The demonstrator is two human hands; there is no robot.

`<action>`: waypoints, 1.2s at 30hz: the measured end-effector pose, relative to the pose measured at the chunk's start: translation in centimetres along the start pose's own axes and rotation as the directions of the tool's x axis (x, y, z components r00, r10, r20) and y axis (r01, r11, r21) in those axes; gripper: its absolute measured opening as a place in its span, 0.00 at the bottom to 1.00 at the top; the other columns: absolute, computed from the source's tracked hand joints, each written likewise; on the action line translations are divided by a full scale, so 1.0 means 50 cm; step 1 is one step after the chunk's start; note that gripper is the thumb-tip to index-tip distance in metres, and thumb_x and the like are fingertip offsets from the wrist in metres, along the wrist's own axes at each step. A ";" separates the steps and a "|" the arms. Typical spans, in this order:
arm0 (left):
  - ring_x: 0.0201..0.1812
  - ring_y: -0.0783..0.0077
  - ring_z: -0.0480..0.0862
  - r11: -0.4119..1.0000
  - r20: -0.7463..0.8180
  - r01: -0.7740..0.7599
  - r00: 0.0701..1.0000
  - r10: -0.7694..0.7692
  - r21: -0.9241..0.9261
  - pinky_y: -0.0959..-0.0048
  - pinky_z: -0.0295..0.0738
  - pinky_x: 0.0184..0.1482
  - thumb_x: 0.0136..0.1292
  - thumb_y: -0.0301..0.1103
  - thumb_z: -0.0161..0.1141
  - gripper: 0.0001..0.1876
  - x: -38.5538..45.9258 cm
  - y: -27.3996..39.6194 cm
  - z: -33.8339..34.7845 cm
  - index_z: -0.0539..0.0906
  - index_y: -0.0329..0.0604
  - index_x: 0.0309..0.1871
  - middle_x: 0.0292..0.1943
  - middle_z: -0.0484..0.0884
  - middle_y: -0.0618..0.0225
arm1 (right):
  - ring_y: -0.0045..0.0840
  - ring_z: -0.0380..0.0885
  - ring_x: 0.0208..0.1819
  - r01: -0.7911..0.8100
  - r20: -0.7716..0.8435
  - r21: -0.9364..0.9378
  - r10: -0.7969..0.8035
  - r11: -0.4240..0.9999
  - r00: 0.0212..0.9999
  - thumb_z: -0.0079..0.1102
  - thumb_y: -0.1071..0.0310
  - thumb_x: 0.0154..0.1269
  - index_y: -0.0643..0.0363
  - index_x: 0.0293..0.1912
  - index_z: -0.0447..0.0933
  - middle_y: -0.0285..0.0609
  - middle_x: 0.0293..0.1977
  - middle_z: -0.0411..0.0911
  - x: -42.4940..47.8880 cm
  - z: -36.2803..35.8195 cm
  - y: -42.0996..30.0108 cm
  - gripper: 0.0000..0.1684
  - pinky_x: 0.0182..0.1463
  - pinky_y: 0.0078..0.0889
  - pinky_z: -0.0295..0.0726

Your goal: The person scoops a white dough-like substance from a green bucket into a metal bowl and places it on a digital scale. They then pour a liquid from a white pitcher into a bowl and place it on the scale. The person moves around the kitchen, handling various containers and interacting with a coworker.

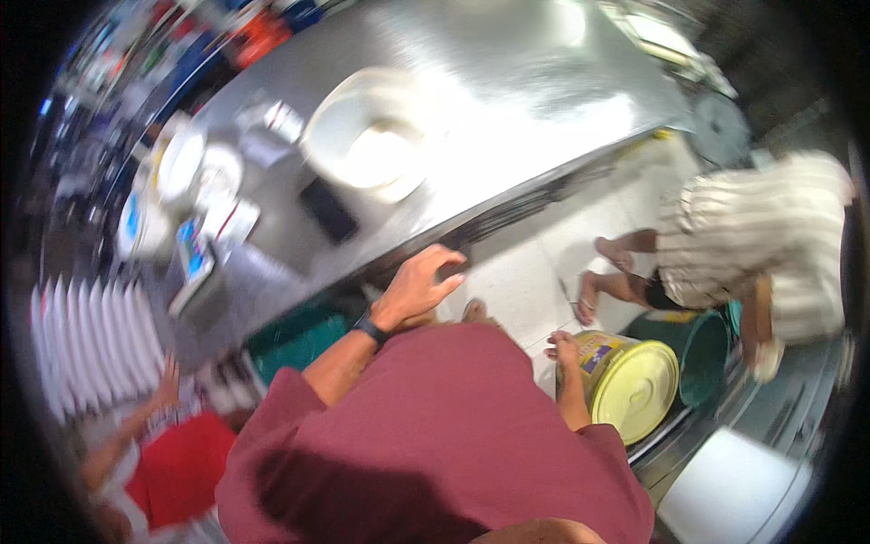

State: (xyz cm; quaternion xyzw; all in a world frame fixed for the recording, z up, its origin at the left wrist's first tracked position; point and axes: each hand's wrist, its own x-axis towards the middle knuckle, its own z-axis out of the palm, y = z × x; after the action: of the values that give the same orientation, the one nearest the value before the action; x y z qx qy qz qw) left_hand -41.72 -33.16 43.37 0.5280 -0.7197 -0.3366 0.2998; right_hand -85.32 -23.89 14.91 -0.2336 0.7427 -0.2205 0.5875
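My left hand (423, 282), with a dark band at the wrist, hovers before the front edge of a stainless-steel table (272, 272). Its thumb and forefinger are apart, and nothing is between them. My right hand (565, 350) hangs low by the side of a bucket with a yellow lid (637, 393); it looks empty, its fingers loosely spread. I cannot tell whether it touches the bucket. On the table stands a large whitish plastic tub (333, 129) with pale contents. Beside it lies a dark flat object, apparently a phone (329, 211).
Several tubs and packets (217, 177) crowd the table's left end. A person in red (183, 469) is at lower left near a row of white packs (102, 340). Another person in a striped top (741, 231) bends at right, beside a dark green bin (707, 360).
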 end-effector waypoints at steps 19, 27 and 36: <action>0.61 0.49 0.70 0.903 0.011 -0.391 0.918 0.395 0.179 0.51 0.62 0.63 0.53 0.28 0.68 0.20 0.123 -0.227 0.019 0.78 0.41 0.51 0.57 0.73 0.54 | 0.26 0.83 0.24 -0.100 -0.405 0.105 0.134 0.989 0.904 0.64 0.60 0.62 0.64 0.42 0.81 0.43 0.31 0.83 -0.319 0.224 0.092 0.17 0.26 0.28 0.82; 0.60 0.49 0.71 0.922 -0.044 -0.353 0.930 0.364 0.158 0.52 0.63 0.63 0.53 0.27 0.67 0.21 0.127 -0.244 0.014 0.77 0.38 0.52 0.57 0.73 0.53 | 0.25 0.82 0.22 -0.168 -0.414 0.175 0.228 0.970 0.882 0.63 0.60 0.62 0.64 0.39 0.80 0.41 0.28 0.81 -0.362 0.246 0.151 0.15 0.22 0.28 0.79; 0.59 0.48 0.72 0.926 -0.080 -0.347 0.929 0.361 0.146 0.52 0.64 0.63 0.54 0.26 0.66 0.20 0.137 -0.248 0.011 0.78 0.37 0.51 0.56 0.74 0.52 | 0.24 0.81 0.22 -0.020 -0.442 0.084 0.055 0.996 0.895 0.63 0.60 0.62 0.66 0.43 0.79 0.40 0.28 0.80 -0.324 0.206 0.037 0.18 0.22 0.27 0.78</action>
State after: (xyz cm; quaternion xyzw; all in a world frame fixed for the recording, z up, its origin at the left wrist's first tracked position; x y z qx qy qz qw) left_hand -37.03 -42.35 33.60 0.4247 -0.8067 -0.2015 0.3582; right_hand -72.20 -13.17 24.08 -0.1399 0.8523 -0.2852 0.4156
